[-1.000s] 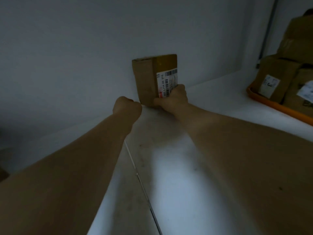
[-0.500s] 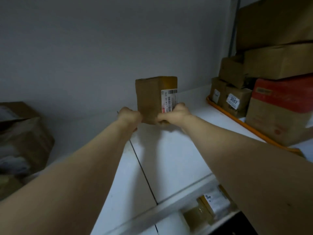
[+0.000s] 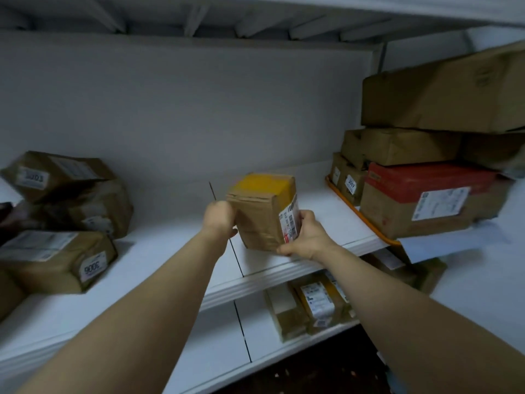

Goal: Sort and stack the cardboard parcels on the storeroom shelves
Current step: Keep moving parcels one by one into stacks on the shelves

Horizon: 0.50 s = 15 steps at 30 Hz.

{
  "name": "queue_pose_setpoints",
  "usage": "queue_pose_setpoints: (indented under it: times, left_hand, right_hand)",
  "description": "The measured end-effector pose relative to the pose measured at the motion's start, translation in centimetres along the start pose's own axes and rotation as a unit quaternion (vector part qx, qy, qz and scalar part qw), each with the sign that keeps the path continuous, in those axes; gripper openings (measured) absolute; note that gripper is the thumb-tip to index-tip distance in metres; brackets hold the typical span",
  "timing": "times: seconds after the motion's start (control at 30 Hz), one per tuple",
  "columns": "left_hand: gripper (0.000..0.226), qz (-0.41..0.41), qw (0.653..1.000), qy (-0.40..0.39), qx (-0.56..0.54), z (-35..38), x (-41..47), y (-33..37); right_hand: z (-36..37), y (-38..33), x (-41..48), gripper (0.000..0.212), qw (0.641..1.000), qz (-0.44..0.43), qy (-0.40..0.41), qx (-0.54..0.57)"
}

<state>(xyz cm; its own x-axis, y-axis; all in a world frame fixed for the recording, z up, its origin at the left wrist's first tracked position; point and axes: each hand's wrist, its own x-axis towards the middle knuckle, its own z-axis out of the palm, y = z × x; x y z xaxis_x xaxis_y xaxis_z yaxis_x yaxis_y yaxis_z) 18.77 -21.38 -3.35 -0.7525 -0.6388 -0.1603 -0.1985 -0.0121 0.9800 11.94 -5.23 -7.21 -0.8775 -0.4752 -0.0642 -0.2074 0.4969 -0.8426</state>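
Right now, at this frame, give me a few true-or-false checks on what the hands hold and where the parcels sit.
1. The left hand and the right hand both hold the small parcel. True.
2. Its top is taped red. False: the tape on top is yellow.
3. Its barcode label faces the left hand. False: it is on the right hand's side.
4. The red-topped box stands at the left end of the shelf. False: it is on the right, behind the rim of the orange tray.
5. Labelled parcels lie on the lower shelf. True.
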Motion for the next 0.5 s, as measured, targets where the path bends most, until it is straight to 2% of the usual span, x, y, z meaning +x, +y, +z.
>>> queue_pose_setpoints:
  times: [0.17,0.3,0.4,0.5]
  left_hand:
    - [0.024,-0.019,0.997,-0.002,-0.078,-0.2,-2.8,0.1]
    - [0.077,0.023,0.997,-0.076,0.002,0.0,-4.2,-0.6]
    - [0.082,0.056,0.988,-0.132,0.052,-0.5,-4.8,-0.9]
    - [0.079,0.049,0.989,-0.123,0.068,-1.3,-4.7,-1.4]
  right_hand:
    - [-0.1,0.9,-2.7,0.093,1.0,-0.004,0.012,-0.027]
    - [0.2,0.8,-4.0,0.095,0.997,-0.01,0.061,-0.044]
    - [0.3,0.3,-4.6,0.096,0.995,-0.018,0.081,-0.053]
    - [0.5,-0.4,-4.9,0.097,0.994,-0.036,0.093,-0.043]
